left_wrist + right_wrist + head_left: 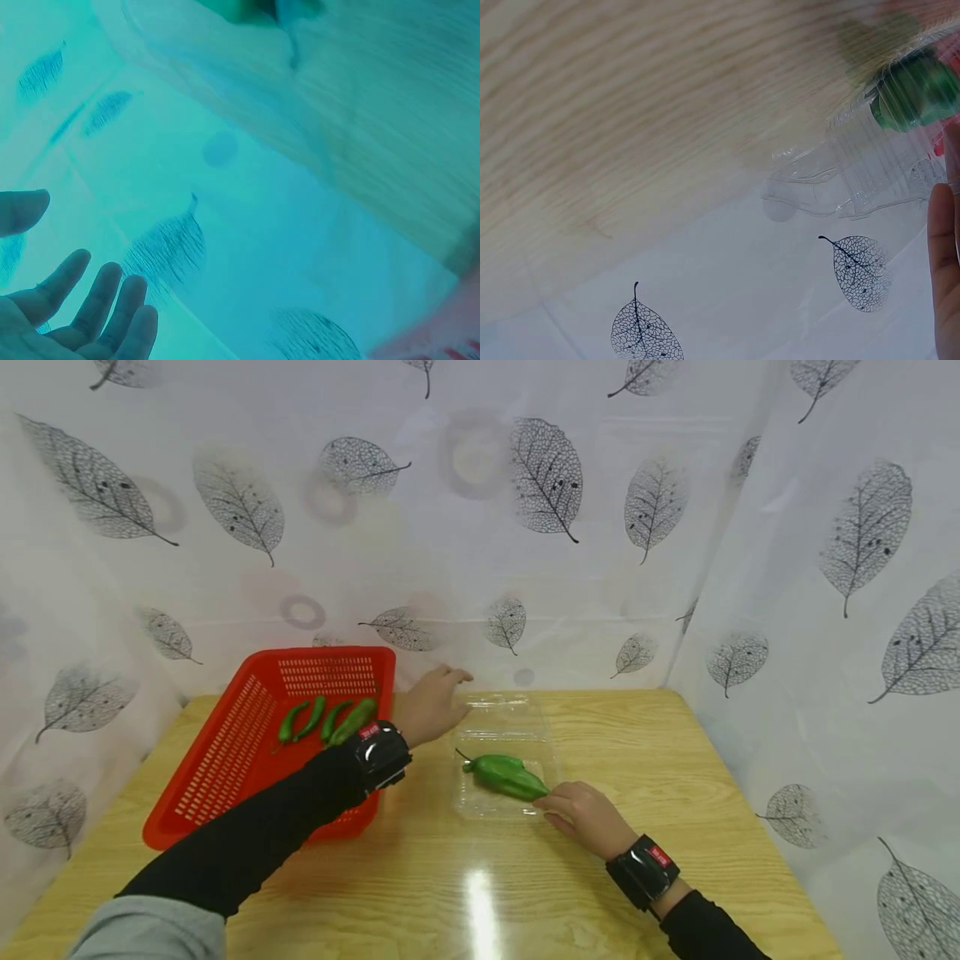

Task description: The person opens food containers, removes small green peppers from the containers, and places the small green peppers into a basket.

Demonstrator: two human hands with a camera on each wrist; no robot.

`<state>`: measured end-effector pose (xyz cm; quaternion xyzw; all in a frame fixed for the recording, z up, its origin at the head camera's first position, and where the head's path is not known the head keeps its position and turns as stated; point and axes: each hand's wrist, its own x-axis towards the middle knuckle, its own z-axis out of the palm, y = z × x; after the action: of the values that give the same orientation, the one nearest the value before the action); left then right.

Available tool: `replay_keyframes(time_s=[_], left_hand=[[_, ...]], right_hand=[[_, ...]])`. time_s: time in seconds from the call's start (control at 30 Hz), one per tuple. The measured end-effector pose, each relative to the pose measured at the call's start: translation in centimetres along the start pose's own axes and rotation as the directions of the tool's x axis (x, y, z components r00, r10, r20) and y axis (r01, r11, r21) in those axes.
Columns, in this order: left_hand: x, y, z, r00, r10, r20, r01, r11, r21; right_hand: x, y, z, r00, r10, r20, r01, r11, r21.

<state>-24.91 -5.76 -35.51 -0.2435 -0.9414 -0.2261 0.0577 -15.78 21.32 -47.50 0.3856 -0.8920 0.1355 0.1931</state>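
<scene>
Green peppers (504,776) lie in a clear plastic container (480,807) whose lid (501,714) is folded back, away from me. My right hand (588,817) pinches the container's near right corner, beside the tip of the peppers. From the right wrist, the same container's ribbed side (874,169) shows with its edge at my fingers (943,232). My left hand (433,706) holds nothing and hovers between the red basket and the lid. Its fingers (97,300) are spread apart in the left wrist view.
The red plastic basket (198,752) stands on the left of the wooden table (637,760), with several green peppers (352,721) inside. My left forearm passes over its near right side. A leaf-patterned sheet (465,543) hangs behind the table and along its sides.
</scene>
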Motion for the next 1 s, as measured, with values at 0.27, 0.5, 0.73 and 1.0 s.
replay_keyframes(time_s=[0.27, 0.5, 0.73, 1.0], left_hand=[[0.1, 2.7, 4.0, 0.978, 0.185, 0.099, -0.196, 0.974, 0.116], [0.1, 3.3, 7.0, 0.943, 0.259, 0.21, -0.301, 0.931, 0.205], [0.1, 3.2, 9.6, 0.895, 0.365, 0.256, -0.435, 0.842, 0.319], [0.0, 3.4, 11.6, 0.864, 0.332, 0.378, -0.476, 0.785, 0.398]], right_hand=[[0.1, 0.1, 0.1, 1.0, -0.002, -0.006, 0.002, 1.0, 0.005], [-0.1, 0.1, 0.1, 1.0, 0.006, -0.008, -0.006, 1.0, 0.001], [-0.1, 0.1, 0.0, 1.0, 0.009, -0.02, -0.009, 1.0, -0.007], [-0.2, 0.2, 0.3, 1.0, 0.009, -0.018, -0.009, 1.0, -0.007]])
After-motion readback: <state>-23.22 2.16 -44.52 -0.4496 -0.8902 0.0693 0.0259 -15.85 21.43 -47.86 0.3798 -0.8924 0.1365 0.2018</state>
